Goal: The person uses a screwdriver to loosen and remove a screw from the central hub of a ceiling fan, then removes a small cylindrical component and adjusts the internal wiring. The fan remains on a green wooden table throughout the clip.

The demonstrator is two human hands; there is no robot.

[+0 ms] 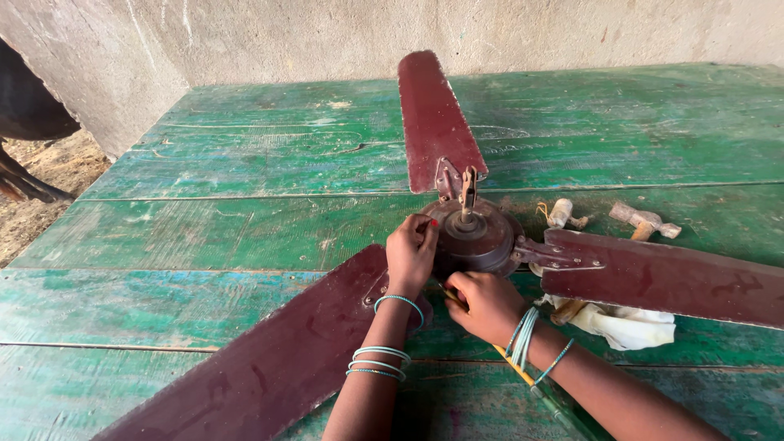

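maroon fan hub (478, 237) | left hand (411, 255) fingers pressed on it | right hand (483, 304) fingers pinching yellow screwdriver (523, 371)

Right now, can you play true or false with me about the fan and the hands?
1. The ceiling fan lies on a green wooden surface. True.
2. The fan has five blades. False: three dark red blades show.
3. The left hand touches the fan's round middle. True.
4. The right hand is empty. False: its grip is closed on a yellow-handled tool.
5. A hammer lies beyond the right blade. True.
6. A blue cloth lies under that blade. False: the cloth is white.
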